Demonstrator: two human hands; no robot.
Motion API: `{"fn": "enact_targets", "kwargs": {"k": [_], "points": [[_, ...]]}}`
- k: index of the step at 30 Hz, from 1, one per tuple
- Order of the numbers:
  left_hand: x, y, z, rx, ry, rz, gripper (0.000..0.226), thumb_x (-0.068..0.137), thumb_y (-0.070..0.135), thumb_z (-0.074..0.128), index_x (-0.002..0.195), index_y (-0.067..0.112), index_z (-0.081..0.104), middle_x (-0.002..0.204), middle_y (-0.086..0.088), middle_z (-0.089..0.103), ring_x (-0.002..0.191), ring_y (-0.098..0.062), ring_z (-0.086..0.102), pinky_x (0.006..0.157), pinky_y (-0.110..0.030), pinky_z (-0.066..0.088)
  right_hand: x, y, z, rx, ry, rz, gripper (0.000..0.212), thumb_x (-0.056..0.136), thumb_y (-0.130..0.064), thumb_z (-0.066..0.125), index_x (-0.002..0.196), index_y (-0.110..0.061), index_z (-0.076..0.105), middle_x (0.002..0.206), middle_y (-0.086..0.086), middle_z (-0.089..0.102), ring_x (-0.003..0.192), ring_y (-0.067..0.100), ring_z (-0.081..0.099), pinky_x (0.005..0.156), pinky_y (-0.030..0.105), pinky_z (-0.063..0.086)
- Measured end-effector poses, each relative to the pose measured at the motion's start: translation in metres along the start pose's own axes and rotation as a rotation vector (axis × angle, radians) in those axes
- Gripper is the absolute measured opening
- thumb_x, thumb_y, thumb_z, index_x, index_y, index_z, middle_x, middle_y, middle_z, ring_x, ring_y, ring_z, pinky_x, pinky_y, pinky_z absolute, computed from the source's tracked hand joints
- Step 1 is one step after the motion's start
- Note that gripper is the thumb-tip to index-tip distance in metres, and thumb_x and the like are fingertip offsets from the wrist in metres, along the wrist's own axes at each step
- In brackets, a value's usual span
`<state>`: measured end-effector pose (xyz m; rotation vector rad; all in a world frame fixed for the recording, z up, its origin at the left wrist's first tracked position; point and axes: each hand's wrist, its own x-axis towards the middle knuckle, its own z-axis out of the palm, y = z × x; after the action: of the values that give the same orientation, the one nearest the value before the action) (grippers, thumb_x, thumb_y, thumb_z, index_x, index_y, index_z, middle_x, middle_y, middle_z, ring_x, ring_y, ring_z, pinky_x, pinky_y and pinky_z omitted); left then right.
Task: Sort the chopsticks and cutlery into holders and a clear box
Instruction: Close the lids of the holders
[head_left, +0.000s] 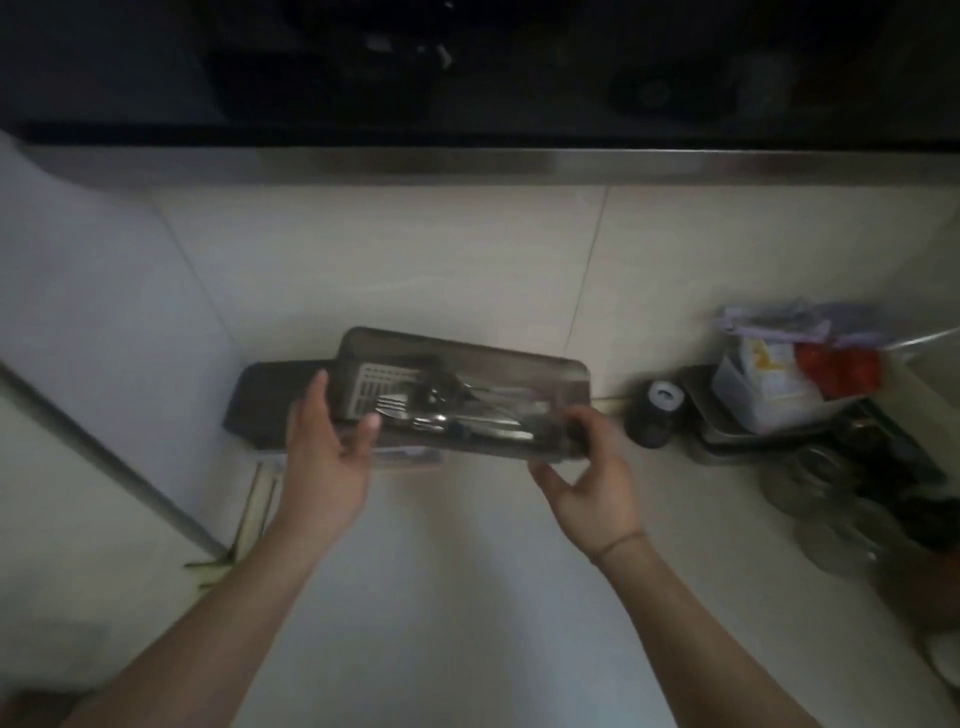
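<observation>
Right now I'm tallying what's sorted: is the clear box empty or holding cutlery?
Holding cutlery: forks and other metal pieces show through the clear box, held at its ends by both hands.

One camera only, worn on the person's head, looks steeply forward and down onto a pale counter (467, 597) from close above, with wide-angle bending at the edges. Both forearms enter from the bottom of the frame and meet near the centre. The tiled wall (415, 260) fills the middle band, and a dark band crosses the top.
</observation>
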<state>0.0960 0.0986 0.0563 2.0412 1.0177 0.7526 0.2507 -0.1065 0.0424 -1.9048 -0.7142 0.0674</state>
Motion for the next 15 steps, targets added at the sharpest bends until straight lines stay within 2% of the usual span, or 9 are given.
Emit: {"fn": "enact_targets", "kwargs": {"k": [3, 6, 10, 12, 15], "points": [[0.034, -0.025, -0.034, 0.069, 0.084, -0.036, 0.059, 0.098, 0.019, 0.057, 0.150, 0.006, 0.033, 0.141, -0.025, 0.043, 0.130, -0.041, 0.043, 0.111, -0.047, 0.035, 0.033, -0.026, 0.045, 0.026, -0.132, -0.047, 0.052, 0.079, -0.014, 0.070, 0.123, -0.031, 0.049, 0.114, -0.006, 0.062, 0.103, 0.020, 0.061, 0.091, 0.033, 0.051], [0.051, -0.048, -0.044, 0.136, 0.101, -0.120, 0.058, 0.100, 0.020, 0.054, 0.151, 0.003, 0.031, 0.143, -0.028, 0.040, 0.131, -0.043, 0.041, 0.109, -0.050, 0.036, 0.054, -0.038, 0.080, -0.001, -0.272, -0.039, 0.052, 0.085, -0.011, 0.065, 0.130, -0.029, 0.046, 0.123, 0.000, 0.059, 0.112, 0.021, 0.057, 0.100, 0.036, 0.048], [0.060, -0.057, -0.047, 0.283, 0.082, -0.140, 0.058, 0.103, 0.029, 0.046, 0.153, 0.004, 0.030, 0.154, -0.023, 0.027, 0.139, -0.038, 0.032, 0.114, -0.046, 0.029, 0.065, -0.037, 0.101, -0.034, -0.349, -0.040, 0.053, 0.093, -0.007, 0.054, 0.141, -0.026, 0.041, 0.141, 0.001, 0.047, 0.126, 0.021, 0.047, 0.109, 0.026, 0.035], [0.063, -0.057, -0.050, 0.365, 0.123, -0.050, 0.051, 0.103, 0.027, 0.048, 0.148, 0.004, 0.040, 0.156, -0.022, 0.022, 0.141, -0.040, 0.027, 0.118, -0.049, 0.026, 0.070, -0.037, 0.105, -0.030, -0.399, -0.044, 0.056, 0.096, -0.006, 0.049, 0.145, -0.028, 0.034, 0.148, -0.001, 0.039, 0.132, 0.020, 0.041, 0.113, 0.027, 0.030], [0.061, -0.061, -0.045, 0.598, 0.166, 0.189, 0.045, 0.101, 0.031, 0.047, 0.142, 0.013, 0.048, 0.157, -0.019, 0.025, 0.140, -0.042, 0.023, 0.116, -0.056, 0.022, 0.073, -0.036, 0.113, -0.046, -0.483, -0.042, 0.066, 0.097, -0.007, 0.047, 0.150, -0.033, 0.018, 0.153, -0.002, 0.031, 0.135, 0.021, 0.037, 0.114, 0.029, 0.027]]}}
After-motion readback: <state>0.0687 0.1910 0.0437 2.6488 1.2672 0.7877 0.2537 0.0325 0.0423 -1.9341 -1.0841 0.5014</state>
